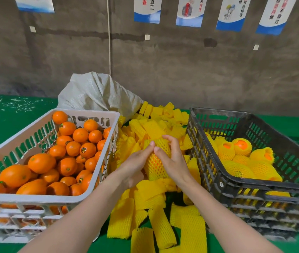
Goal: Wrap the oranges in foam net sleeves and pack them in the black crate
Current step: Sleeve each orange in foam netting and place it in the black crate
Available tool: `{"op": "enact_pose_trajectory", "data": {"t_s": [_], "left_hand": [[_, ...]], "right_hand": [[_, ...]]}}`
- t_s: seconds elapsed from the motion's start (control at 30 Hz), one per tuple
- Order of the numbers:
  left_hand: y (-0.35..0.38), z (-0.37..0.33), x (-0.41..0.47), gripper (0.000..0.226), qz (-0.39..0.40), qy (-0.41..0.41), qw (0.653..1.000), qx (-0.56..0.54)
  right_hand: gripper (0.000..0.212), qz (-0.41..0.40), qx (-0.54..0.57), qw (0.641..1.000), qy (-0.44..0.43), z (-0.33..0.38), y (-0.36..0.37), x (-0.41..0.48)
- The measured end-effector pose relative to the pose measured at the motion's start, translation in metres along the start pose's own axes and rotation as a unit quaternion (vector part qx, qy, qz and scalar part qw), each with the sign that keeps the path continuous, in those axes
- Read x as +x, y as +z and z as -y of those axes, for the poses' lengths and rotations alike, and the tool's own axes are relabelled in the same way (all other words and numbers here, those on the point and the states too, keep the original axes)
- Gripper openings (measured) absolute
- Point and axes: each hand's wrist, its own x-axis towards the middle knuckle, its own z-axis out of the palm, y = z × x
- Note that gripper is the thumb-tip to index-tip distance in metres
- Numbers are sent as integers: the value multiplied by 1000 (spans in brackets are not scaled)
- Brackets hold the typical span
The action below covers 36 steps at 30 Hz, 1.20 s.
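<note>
Left hand (134, 165) curls round the orange (155, 164) from the left. Right hand (175, 161) pinches the sleeve (161, 145) near its top, with the net over most of the fruit, above the sleeve pile (145, 198) between white crate (35, 197) and black crate (216, 161). Step in hand: sleeving, judged nearly done; next calls for seating the net, then carrying it right into the black crate.
</note>
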Motion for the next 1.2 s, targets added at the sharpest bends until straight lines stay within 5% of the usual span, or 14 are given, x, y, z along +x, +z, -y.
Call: {"op": "enact_pose_trajectory", "data": {"t_s": [0.13, 0.33, 0.47, 0.53, 0.67, 0.73, 0.77, 0.83, 0.93, 1.0, 1.2], "left_hand": [[0, -3, 6, 48, -9, 23, 1000, -18], [29, -9, 19, 65, 23, 31, 995, 88], [73, -13, 36, 53, 14, 73, 995, 74], [100, -14, 48, 36, 1, 77, 995, 59], [155, -19, 79, 52, 3, 82, 996, 26], [178, -14, 98, 51, -31, 133, 986, 93], [185, -8, 108, 43, -59, 184, 956, 221], [191, 12, 128, 27, -83, 255, 832, 486], [189, 36, 148, 24, -33, 217, 679, 701], [186, 39, 153, 31, -13, 217, 655, 723], [182, 39, 150, 33, -10, 247, 689, 681]], "right_hand": [[70, 22, -54, 997, -43, 4, -8, -15], [80, 44, -119, 990, -62, 5, -41, -18], [94, -28, -121, 988, -88, 10, -79, -11], [89, -53, -132, 983, -117, 11, -101, -6], [67, -84, -151, 977, -123, 9, -158, 16], [63, -127, -150, 974, -115, 2, -189, 36], [64, -146, -162, 971, -97, -4, -204, 48], [70, -174, -197, 964, -29, -23, -229, 73], [73, -162, -269, 946, 77, -59, -250, 113], [70, -130, -336, 927, 105, -83, -253, 137], [75, -29, -465, 872, 152, -149, -235, 180]]}}
